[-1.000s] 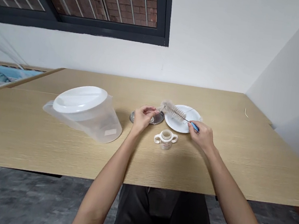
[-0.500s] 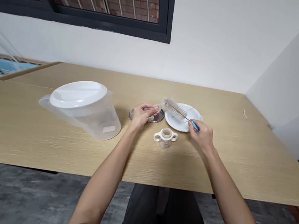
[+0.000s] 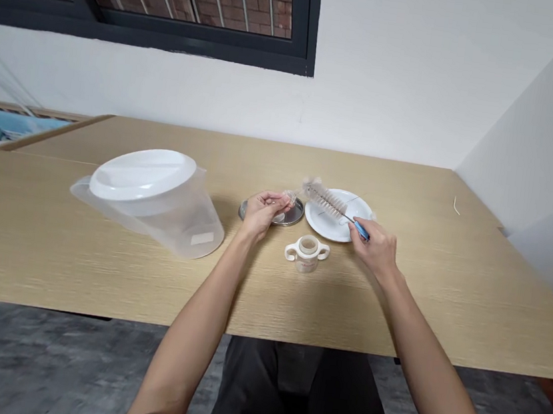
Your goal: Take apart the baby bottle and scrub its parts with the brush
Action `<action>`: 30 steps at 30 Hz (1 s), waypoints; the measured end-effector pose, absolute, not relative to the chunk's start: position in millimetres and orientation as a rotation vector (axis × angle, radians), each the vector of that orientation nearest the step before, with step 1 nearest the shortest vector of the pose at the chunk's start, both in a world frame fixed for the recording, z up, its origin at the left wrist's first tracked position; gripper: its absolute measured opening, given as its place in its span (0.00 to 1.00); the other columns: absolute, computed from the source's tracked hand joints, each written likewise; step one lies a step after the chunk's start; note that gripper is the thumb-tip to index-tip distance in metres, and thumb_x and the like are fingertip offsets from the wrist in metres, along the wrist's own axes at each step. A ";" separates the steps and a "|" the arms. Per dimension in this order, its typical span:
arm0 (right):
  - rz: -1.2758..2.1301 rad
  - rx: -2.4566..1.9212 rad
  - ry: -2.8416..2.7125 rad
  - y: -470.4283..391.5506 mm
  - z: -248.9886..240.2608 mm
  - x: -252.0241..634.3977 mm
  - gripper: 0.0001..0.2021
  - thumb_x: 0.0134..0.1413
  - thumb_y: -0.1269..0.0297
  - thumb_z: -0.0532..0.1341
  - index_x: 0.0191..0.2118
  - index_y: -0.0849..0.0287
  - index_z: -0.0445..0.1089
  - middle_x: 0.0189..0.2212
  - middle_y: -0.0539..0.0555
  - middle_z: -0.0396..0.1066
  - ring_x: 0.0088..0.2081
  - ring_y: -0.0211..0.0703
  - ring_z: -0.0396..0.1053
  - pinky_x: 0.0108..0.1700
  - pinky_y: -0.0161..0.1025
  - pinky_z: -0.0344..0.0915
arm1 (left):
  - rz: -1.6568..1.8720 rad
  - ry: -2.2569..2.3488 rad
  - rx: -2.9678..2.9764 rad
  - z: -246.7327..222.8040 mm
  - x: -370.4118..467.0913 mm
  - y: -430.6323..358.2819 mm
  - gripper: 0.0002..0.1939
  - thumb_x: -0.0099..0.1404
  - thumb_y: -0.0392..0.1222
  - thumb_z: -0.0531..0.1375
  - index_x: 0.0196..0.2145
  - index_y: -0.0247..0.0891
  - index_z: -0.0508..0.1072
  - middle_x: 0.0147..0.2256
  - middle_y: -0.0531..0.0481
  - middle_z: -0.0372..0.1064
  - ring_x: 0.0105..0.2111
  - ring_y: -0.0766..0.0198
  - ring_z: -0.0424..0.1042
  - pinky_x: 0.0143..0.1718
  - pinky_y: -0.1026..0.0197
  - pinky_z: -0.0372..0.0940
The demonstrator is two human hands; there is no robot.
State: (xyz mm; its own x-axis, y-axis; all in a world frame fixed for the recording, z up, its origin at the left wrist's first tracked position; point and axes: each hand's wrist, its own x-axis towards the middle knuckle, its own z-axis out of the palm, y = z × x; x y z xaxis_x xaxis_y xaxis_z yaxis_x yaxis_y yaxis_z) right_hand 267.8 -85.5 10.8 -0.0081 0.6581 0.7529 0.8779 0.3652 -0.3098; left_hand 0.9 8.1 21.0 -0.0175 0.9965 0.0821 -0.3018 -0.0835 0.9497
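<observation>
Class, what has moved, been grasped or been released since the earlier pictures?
Nothing was grasped or released; any hand movement is too slight to tell. The right hand still holds the brush, the left hand a small clear piece. The pitcher, two-handled cup and plate stayed put.

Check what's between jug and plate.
Head view: a metal tray lies between the jug and the plate, partly hidden by the left hand, which pinches a clear piece.
</observation>
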 end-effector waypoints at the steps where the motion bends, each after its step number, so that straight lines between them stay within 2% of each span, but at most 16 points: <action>1: -0.313 -1.372 -1.717 -85.4 11.3 268.2 0.15 0.66 0.56 0.58 0.43 0.58 0.79 0.39 0.58 0.82 0.37 0.47 0.80 0.38 0.39 0.71 | 1.400 0.934 1.028 21.4 1.4 7.8 0.27 0.38 0.51 0.79 0.29 0.36 0.73 0.30 0.47 0.78 0.33 0.60 0.80 0.44 0.57 0.74; 9: -0.252 -1.296 -1.715 -89.0 14.0 261.7 0.15 0.66 0.55 0.58 0.43 0.58 0.79 0.40 0.57 0.82 0.38 0.46 0.80 0.41 0.40 0.73 | 1.390 0.920 1.032 20.5 3.9 7.6 0.27 0.39 0.52 0.79 0.31 0.35 0.74 0.32 0.46 0.78 0.36 0.59 0.80 0.46 0.56 0.73; 15: -0.233 -1.394 -1.603 -84.4 13.2 267.8 0.16 0.65 0.53 0.58 0.43 0.58 0.79 0.40 0.59 0.82 0.39 0.49 0.80 0.41 0.42 0.73 | 1.456 1.024 1.147 18.5 2.8 10.1 0.31 0.42 0.50 0.77 0.43 0.35 0.77 0.42 0.40 0.79 0.42 0.55 0.80 0.47 0.55 0.72; 18: -0.219 -1.365 -1.586 -84.2 14.7 267.7 0.16 0.65 0.53 0.58 0.42 0.58 0.79 0.39 0.58 0.82 0.38 0.49 0.80 0.40 0.42 0.72 | 1.509 1.051 1.231 19.0 3.0 9.1 0.31 0.42 0.47 0.77 0.44 0.35 0.78 0.47 0.39 0.77 0.42 0.56 0.79 0.47 0.56 0.72; 26: -0.203 -1.328 -1.628 -89.3 16.2 259.7 0.15 0.65 0.54 0.58 0.41 0.58 0.79 0.38 0.59 0.82 0.37 0.48 0.80 0.41 0.43 0.73 | 1.554 1.119 1.421 18.5 6.7 6.7 0.31 0.44 0.43 0.76 0.47 0.36 0.77 0.46 0.41 0.77 0.41 0.58 0.77 0.48 0.57 0.71; 30: -0.193 -1.299 -1.684 -90.9 16.8 257.4 0.16 0.66 0.54 0.58 0.42 0.58 0.79 0.39 0.58 0.82 0.37 0.46 0.80 0.40 0.41 0.73 | 1.546 1.171 1.484 16.8 6.2 6.4 0.28 0.44 0.44 0.76 0.44 0.36 0.78 0.45 0.43 0.77 0.40 0.58 0.76 0.48 0.56 0.70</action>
